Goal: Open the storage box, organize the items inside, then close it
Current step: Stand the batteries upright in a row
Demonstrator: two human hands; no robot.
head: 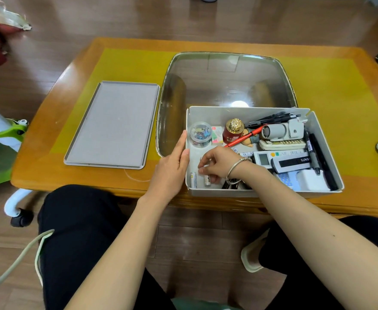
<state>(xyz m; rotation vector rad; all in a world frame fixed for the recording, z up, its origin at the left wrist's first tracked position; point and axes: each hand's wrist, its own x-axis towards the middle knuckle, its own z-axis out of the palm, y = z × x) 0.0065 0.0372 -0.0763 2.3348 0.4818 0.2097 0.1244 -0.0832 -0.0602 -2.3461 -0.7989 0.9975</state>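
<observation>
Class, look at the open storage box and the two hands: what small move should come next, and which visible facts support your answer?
Probably lay the battery in the right hand beside the other battery at the near-left corner of the storage box. The fingers already pinch it just above the floor there, and the left hand rests flat against the box's left wall, steadying it.

Hands at the open grey rectangular storage box (246,113)

The left hand (172,164) rests flat against the box's left wall; the right hand (219,164) pinches a small white battery (207,179) inside, while the flat grey lid (114,124) lies apart on the table.
</observation>
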